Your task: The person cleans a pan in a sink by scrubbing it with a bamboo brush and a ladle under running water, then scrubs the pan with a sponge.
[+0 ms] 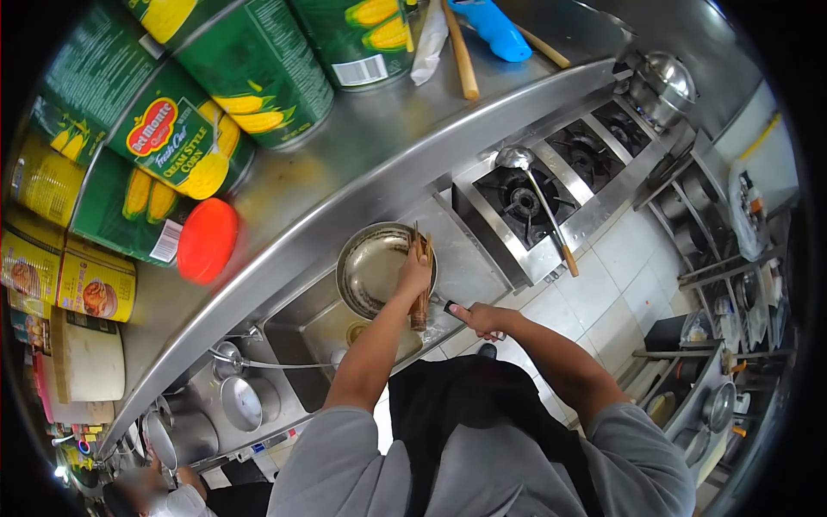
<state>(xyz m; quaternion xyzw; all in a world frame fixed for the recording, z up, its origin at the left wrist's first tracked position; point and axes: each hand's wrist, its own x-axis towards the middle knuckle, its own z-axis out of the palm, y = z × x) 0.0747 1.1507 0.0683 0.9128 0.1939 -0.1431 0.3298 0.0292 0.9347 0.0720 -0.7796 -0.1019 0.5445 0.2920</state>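
A round metal frying pan [369, 269] with dark marks around its inner wall is held over the steel sink area. My right hand [484, 320] is closed around the pan's black handle [454, 308]. My left hand [415, 270] grips a bundled bamboo wok brush [419, 315], which lies across the right side of the pan. The brush's thin strands show above my fingers, and its bound end sticks out below them. Whether the brush touches the pan's inside cannot be made out.
A gas range [525, 203] stands to the right, with a ladle [541, 196] across a burner. Large corn cans [177, 133] and a red lid [207, 240] sit on the shelf above. Metal pots [248, 403] stand at lower left, near another person [164, 495].
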